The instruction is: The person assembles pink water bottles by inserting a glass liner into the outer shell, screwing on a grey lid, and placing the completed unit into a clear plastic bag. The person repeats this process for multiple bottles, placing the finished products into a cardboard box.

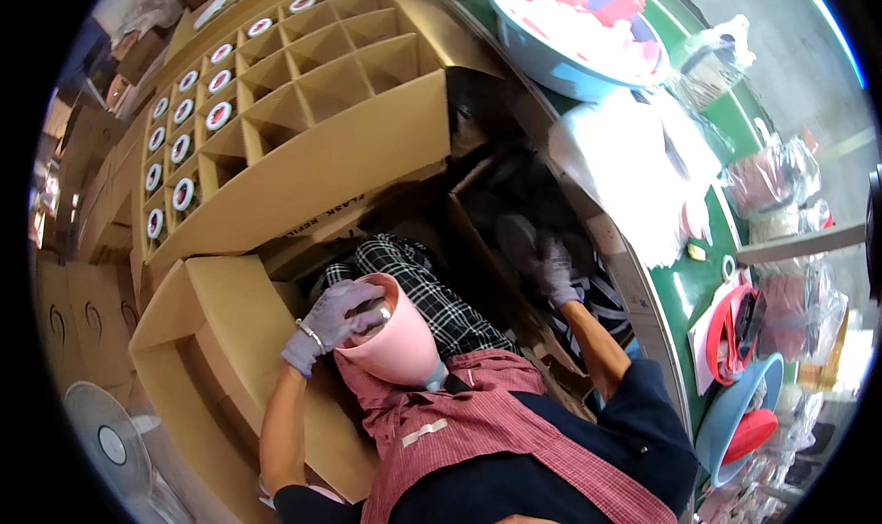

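A pink tapered flask shell (401, 345) leans on my lap, its wide mouth turned up and its narrow end against my apron. My left hand (338, 320), in a grey-purple glove, grips its rim with the fingers reaching into the mouth. Something silvery shows inside beside those fingers; its shape is mostly hidden. To the right, my gloved right hand (557, 272) reaches down into a dark open carton (470, 219). It is beside a dark rounded piece (517, 239); shadow hides whether the fingers are closed on it.
A large divided carton (340, 124) stands ahead, several cells filled with round-topped items. An open carton (230, 294) sits at my left. On the right runs a green workbench (675, 290) with a blue basin (565, 69) of pink pieces, a white bag (616, 157) and another blue basin (712, 432).
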Action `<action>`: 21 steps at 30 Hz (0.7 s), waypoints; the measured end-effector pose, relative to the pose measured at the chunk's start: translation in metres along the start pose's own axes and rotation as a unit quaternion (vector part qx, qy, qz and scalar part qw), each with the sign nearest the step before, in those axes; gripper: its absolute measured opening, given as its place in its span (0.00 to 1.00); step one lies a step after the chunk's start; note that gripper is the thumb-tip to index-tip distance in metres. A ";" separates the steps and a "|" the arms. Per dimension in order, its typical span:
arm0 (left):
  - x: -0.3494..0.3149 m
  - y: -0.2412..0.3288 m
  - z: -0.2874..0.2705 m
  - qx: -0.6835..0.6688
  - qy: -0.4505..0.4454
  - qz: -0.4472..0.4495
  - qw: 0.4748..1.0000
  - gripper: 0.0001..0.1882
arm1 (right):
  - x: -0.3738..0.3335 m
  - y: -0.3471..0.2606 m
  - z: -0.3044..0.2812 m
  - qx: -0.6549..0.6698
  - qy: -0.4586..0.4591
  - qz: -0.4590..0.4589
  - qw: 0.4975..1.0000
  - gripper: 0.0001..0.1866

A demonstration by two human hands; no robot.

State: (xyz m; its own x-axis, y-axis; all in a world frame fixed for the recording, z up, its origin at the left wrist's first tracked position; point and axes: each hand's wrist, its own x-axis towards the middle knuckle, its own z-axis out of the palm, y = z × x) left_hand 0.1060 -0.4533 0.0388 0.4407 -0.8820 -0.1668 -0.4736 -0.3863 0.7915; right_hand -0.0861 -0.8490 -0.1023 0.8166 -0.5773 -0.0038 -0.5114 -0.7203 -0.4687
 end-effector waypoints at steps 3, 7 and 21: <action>0.018 0.025 -0.008 0.165 0.206 0.034 0.964 0.31 | 0.021 -0.103 -0.042 0.489 -0.002 -0.008 0.872 0.16; 0.025 0.051 -0.027 0.295 0.210 0.133 0.923 0.42 | 0.027 -0.214 -0.069 0.624 -0.262 0.042 0.735 0.16; -0.023 0.040 0.011 -0.399 0.436 0.067 0.804 0.26 | 0.017 -0.331 -0.046 0.686 -0.650 0.031 0.324 0.21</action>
State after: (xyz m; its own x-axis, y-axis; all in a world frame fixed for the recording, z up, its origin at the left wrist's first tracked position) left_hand 0.0688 -0.4507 0.0676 0.9584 -0.2420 0.1514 -0.0746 0.2998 0.9511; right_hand 0.0850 -0.6380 0.0939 0.6950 0.7190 -0.0012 -0.6653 0.6424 -0.3805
